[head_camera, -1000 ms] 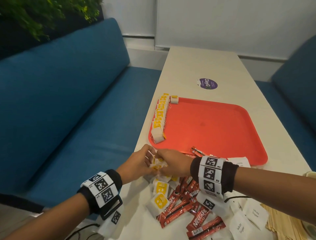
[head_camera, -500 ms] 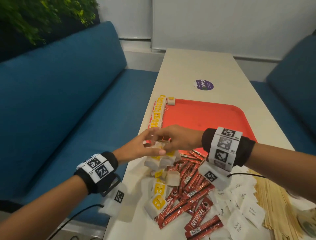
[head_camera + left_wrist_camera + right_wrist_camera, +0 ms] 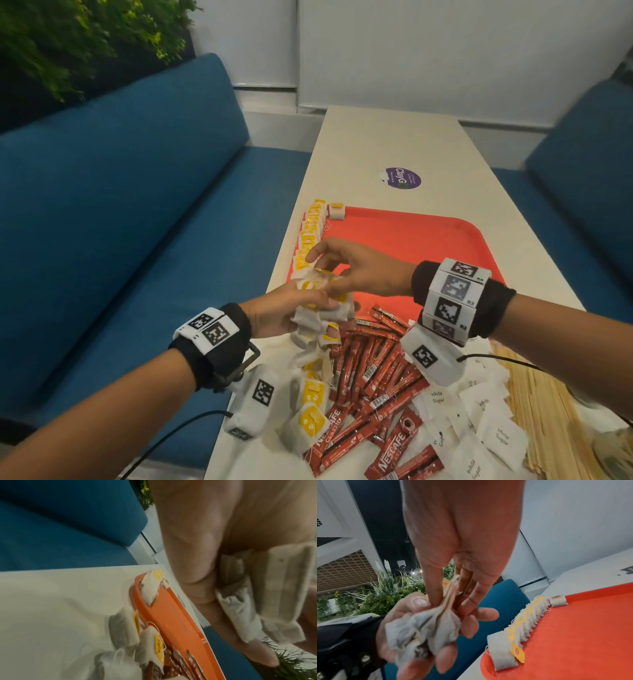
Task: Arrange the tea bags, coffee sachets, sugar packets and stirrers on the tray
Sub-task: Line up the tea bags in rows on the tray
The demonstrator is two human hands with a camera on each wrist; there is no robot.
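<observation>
While left hand [image 3: 281,313] cups tea bags [image 3: 322,311], right hand [image 3: 359,270] pinches one above.

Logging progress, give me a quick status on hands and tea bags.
Left hand holds a bunch of tea bags. Right hand pinches one from it. Row of bags on tray. Nothing in the way.
</observation>
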